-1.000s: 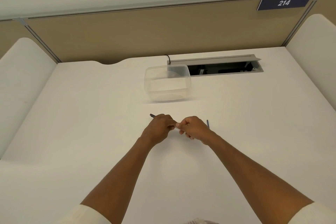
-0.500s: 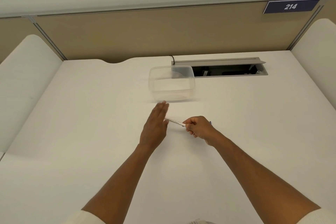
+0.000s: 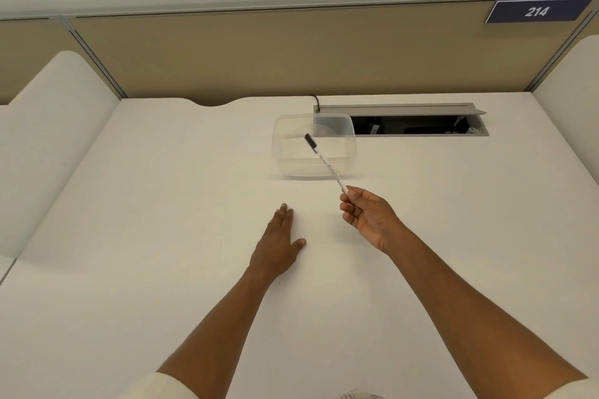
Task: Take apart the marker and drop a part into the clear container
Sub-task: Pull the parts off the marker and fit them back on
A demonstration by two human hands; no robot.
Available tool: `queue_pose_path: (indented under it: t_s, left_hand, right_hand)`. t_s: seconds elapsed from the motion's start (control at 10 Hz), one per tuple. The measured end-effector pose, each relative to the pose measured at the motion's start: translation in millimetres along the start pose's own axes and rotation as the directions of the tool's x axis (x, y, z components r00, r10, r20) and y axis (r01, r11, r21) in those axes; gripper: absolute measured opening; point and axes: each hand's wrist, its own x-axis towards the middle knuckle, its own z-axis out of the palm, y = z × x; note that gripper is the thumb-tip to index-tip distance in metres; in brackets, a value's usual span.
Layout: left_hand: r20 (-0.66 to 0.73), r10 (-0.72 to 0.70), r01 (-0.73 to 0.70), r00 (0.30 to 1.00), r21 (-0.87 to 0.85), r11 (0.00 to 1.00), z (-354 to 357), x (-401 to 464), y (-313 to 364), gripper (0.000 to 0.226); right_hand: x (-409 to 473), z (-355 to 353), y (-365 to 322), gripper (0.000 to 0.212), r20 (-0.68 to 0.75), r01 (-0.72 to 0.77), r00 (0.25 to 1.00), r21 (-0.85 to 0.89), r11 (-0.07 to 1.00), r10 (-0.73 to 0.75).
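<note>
My right hand [image 3: 369,217] pinches the lower end of a thin white marker [image 3: 328,166] between thumb and fingertips. The marker slants up and to the left, and its black end lies in front of the clear container [image 3: 282,126] as seen from here. That container stands open on the white desk, just beyond my hands, with nothing visible inside. My left hand [image 3: 278,243] rests flat on the desk, palm down and fingers stretched out, holding nothing that I can see. Whether anything lies under that palm is hidden.
A grey cable hatch [image 3: 418,107] stands open in the desk right behind the container, with a black cable [image 3: 315,100] beside it. A tan partition [image 3: 259,52] with a "214" sign [image 3: 536,11] closes the back. White side panels flank the desk.
Both hands were together on the marker. My left hand let go and settled flat on the desk. My right hand swung the marker up toward the container.
</note>
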Motion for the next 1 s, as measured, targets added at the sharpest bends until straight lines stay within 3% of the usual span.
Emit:
queue_pose_path:
  t_s: [0.1, 0.2, 0.3, 0.4, 0.5, 0.6, 0.8, 1.0]
  left_hand:
    - [0.023, 0.027, -0.028, 0.999, 0.044, 0.999, 3.0, 0.5, 2.1, 0.078]
    - [0.034, 0.036, -0.038, 0.999, 0.059, 0.998, 2.6, 2.1, 2.7, 0.081]
    - [0.037, 0.034, -0.036, 0.999, 0.058, 0.998, 2.1, 2.2, 2.3, 0.081]
    - [0.047, 0.035, -0.038, 0.998, 0.062, 0.997, 2.9, 2.6, 2.3, 0.083]
    - [0.055, 0.03, -0.034, 0.998, 0.072, 0.997, 2.8, 2.6, 3.8, 0.085]
    - [0.069, 0.019, -0.024, 0.997, 0.073, 0.997, 1.7, 2.9, 4.5, 0.087]
    - [0.086, 0.003, -0.01, 0.996, 0.082, 0.997, 1.1, 3.7, 6.2, 0.089]
    - [0.083, 0.001, -0.009, 0.997, 0.09, 0.996, 2.2, 4.1, 6.0, 0.09]
  right_hand:
    - [2.0, -0.7, -0.7, 0.016, 0.043, -0.012, 0.999, 0.084, 0.996, 0.008]
    - [4.1, -1.8, 3.7, 0.016, 0.077, -0.02, 0.997, 0.059, 0.998, 0.016]
    - [5.7, 0.0, 8.6, 0.011, 0.055, 0.017, 0.998, -0.076, 0.997, -0.012]
    - [8.5, 2.2, 18.7, 0.007, 0.005, 0.104, 0.994, -0.371, 0.923, -0.11]
    - [11.8, -0.3, 26.8, 0.008, -0.016, 0.147, 0.983, -0.54, 0.828, -0.185]
    - [17.9, -6.5, 39.2, 0.005, -0.022, 0.16, 0.961, -0.771, 0.617, -0.276]
    - [21.8, -7.8, 49.8, 0.007, 0.112, 0.182, 0.946, -0.96, 0.213, -0.303]
    - [22.0, -4.2, 50.5, 0.007, 0.128, 0.171, 0.949, -0.977, 0.131, -0.288]
